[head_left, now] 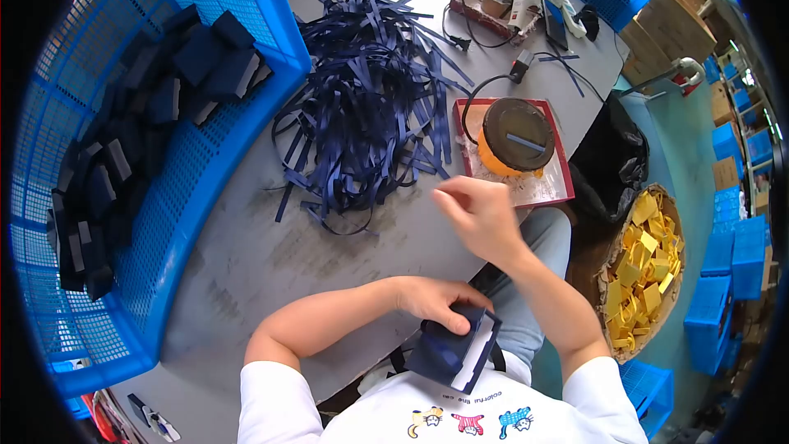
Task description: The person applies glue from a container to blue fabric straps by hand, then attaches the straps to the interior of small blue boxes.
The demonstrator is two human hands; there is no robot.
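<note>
Navy box, one, tilts at the table's near edge, nearer me than the ribbon pile. My left hand is closed on it, thumb on top. My right hand hovers right of the pile's near end, fingers curled; I cannot tell whether it grips anything. I have room over the grey table between pile and left forearm. Right of the pile, one orange pot in one red tray crowds my right hand; left, one blue crate of uncountable, overlapping dark boxes walls me in.
</note>
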